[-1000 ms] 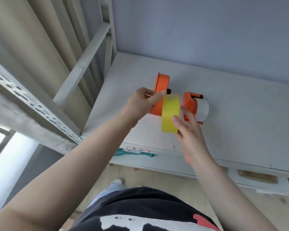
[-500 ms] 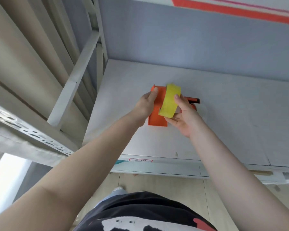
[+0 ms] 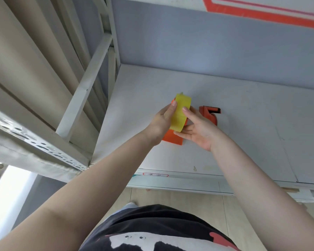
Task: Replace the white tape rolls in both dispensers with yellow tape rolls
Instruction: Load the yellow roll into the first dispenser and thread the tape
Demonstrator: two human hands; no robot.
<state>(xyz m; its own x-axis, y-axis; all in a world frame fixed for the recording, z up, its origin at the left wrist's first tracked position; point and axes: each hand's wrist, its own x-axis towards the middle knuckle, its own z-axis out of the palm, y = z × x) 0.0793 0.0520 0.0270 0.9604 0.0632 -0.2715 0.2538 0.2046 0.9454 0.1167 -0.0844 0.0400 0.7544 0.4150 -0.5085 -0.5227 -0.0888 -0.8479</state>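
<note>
Yellow tape roll (image 3: 180,114) pinched between left hand (image 3: 162,121) and flat-fingered right hand (image 3: 198,128), against orange dispenser (image 3: 172,139) (second dispenser (image 3: 209,114) beside)

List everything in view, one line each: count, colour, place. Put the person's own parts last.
yellow tape roll: one, yellow, held between both hands over the near dispenser.
near dispenser: one, orange, on the shelf, mostly hidden by the hands.
far dispenser: one, orange, right of the hands, holding a white roll.
white tape roll: one, white, in the far dispenser.
shelf: one, white.
left hand: one, gripping the yellow tape roll.
right hand: one, fingers straight against the roll.
</note>
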